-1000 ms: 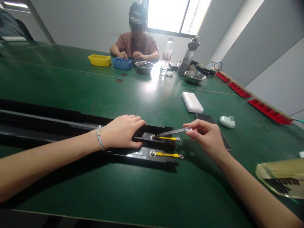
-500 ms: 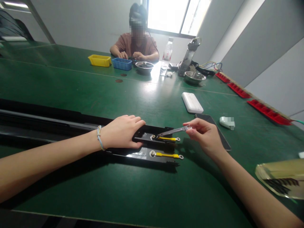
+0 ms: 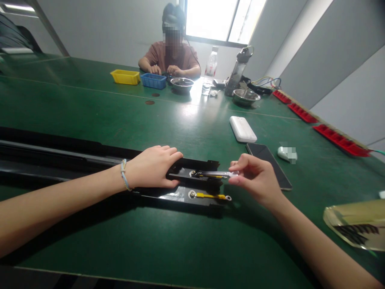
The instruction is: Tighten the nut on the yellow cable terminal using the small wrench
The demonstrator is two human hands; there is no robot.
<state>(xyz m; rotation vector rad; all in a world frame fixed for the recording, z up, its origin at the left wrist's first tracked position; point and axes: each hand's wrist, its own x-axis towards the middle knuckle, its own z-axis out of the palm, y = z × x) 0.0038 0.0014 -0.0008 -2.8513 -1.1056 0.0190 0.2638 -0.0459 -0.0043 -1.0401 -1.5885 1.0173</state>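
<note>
A long black rail assembly (image 3: 60, 154) lies across the green table (image 3: 180, 241). My left hand (image 3: 155, 166) rests palm down on its right end, fingers together and pressing on it. My right hand (image 3: 255, 178) pinches the end of a small silver wrench (image 3: 215, 174), whose other end sits on a bolt at the rail's upper bracket, lying over a yellow cable lug. A second yellow cable lug (image 3: 212, 196) is bolted to the lower bracket, just in front.
A white power bank (image 3: 243, 129), a dark phone (image 3: 269, 164) and a white mouse-like item (image 3: 287, 153) lie beyond my right hand. A clear bag of black parts (image 3: 357, 224) sits at right. A person sits at the far end with yellow and blue bins, metal bowls and bottles.
My right hand has swung the wrench handle down toward me, from angled up to nearly flat over the yellow lug. My left hand has stayed put.
</note>
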